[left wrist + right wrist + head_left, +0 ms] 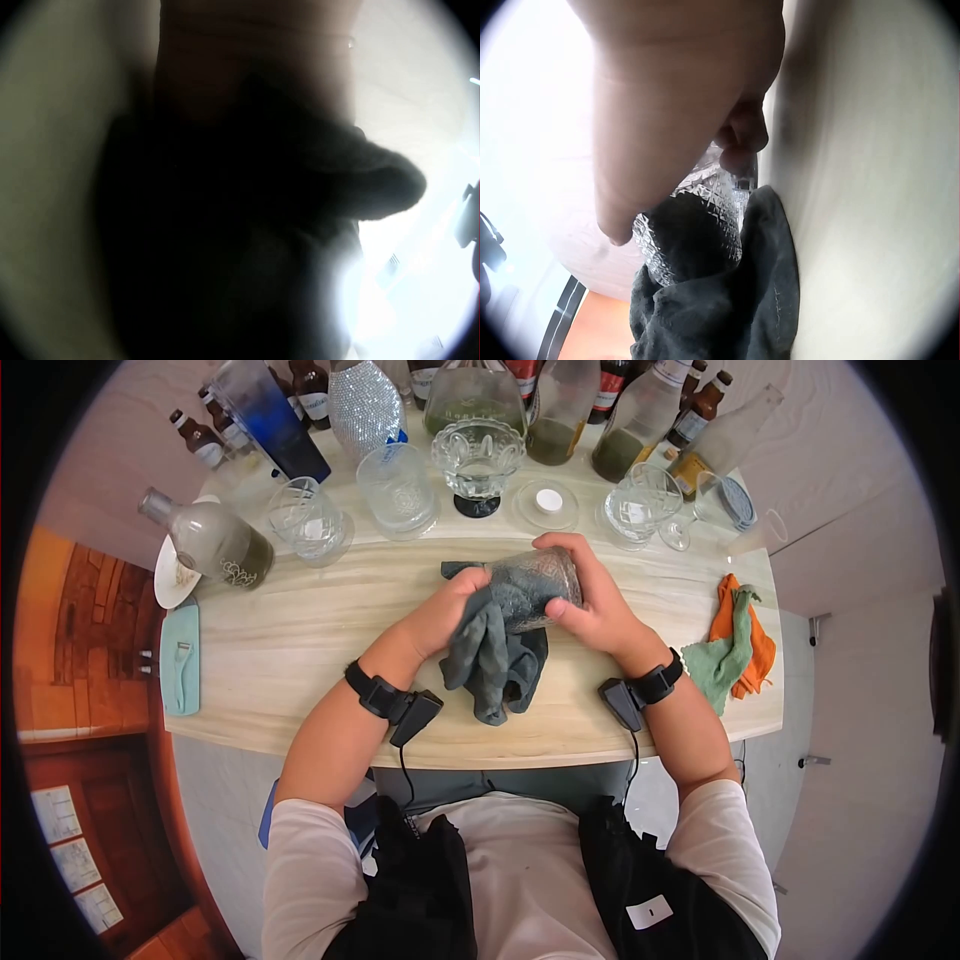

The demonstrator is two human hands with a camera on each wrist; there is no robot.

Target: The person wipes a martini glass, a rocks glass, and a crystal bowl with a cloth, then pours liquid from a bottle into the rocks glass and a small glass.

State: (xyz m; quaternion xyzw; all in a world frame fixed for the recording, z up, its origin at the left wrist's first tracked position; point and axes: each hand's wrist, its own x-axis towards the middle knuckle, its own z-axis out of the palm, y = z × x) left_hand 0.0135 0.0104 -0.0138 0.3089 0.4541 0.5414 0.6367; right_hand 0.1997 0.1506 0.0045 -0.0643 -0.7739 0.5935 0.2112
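A patterned clear glass (548, 582) lies on its side above the middle of the table, its mouth toward the left. My right hand (607, 608) grips it round the base end, thumb on the near side. A dark grey cloth (488, 660) is stuffed inside the glass and hangs down from its mouth. My left hand (440, 615) holds the cloth at the mouth, thumb on top, its other fingers hidden. In the right wrist view, dark cloth (705, 322) fills the glass (656, 255) behind its textured wall. The left wrist view is mostly dark cloth (375, 187).
Along the back stand a cut-glass tumbler (397, 495), a footed glass bowl (478, 460), stemware and many bottles. A squat bottle (225, 545) stands at left, near a teal tray (182, 660). Orange (760, 650) and green cloths (722, 660) lie at right.
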